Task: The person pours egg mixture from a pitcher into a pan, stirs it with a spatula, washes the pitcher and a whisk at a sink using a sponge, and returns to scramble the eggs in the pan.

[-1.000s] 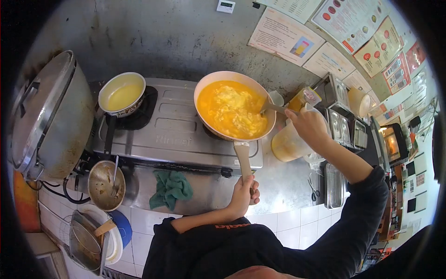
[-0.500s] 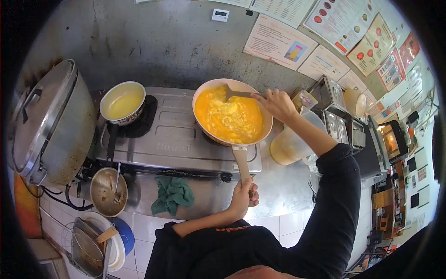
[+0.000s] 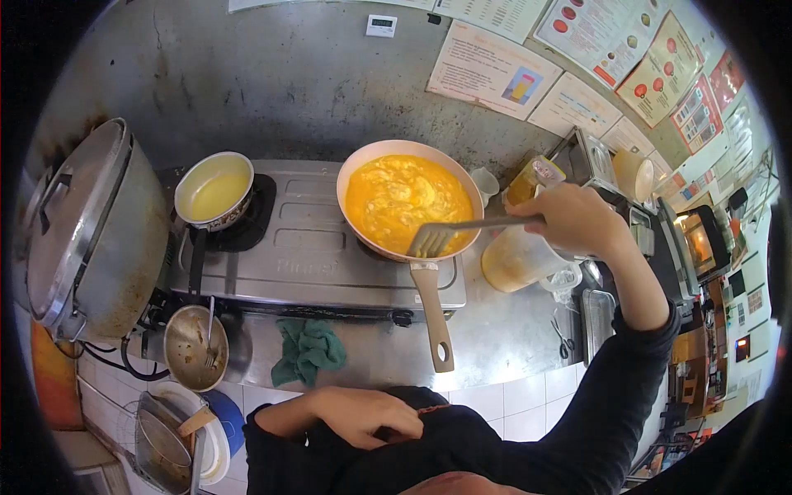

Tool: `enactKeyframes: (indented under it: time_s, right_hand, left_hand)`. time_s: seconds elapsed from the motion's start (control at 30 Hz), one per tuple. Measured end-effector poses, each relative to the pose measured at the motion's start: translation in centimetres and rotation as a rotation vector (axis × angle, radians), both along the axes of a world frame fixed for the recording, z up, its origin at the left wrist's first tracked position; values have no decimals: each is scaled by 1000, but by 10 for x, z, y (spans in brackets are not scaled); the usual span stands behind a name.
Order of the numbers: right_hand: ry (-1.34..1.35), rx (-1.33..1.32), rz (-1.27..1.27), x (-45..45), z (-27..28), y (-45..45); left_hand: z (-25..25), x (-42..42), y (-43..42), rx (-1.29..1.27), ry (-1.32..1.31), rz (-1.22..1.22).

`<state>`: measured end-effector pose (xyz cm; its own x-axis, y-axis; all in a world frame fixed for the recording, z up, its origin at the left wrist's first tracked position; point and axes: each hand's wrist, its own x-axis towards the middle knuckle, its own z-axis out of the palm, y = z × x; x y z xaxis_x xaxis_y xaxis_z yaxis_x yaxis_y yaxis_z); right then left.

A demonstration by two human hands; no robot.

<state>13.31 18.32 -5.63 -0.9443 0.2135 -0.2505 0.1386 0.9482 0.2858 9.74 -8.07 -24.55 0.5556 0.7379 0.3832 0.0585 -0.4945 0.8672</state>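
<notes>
A beige-rimmed frying pan point(image 3: 435, 323) holding yellow, partly set egg point(image 3: 404, 194) stands on the right side of the steel stove. My right hand point(image 3: 573, 221) grips the handle of a grey slotted spatula point(image 3: 470, 224), whose blade lies at the near edge of the egg. My left hand point(image 3: 371, 418) is off the pan handle, in front of my dark top, with its fingers curled. Whether it pinches anything is hidden. A plastic jug point(image 3: 516, 260) with yellow residue is on the counter right of the pan.
A small pot point(image 3: 216, 191) with yellow liquid sits on the left burner. Beside it is a large lidded pot point(image 3: 99, 231). A bowl with a fork point(image 3: 196, 348), a green cloth point(image 3: 307, 351) and scissors point(image 3: 563, 338) are along the front.
My left hand has let go of the pan handle and drawn back to my body. My right hand has moved the spatula from the pan's far side to its near edge.
</notes>
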Motion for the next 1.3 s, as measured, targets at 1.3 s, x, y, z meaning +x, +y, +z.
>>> enactKeyframes:
  time_s: [1.3]
  right_hand:
    - [235, -87, -84, -39, -15, 40]
  left_hand:
    - [-13, 28, 11, -153, -483, -16]
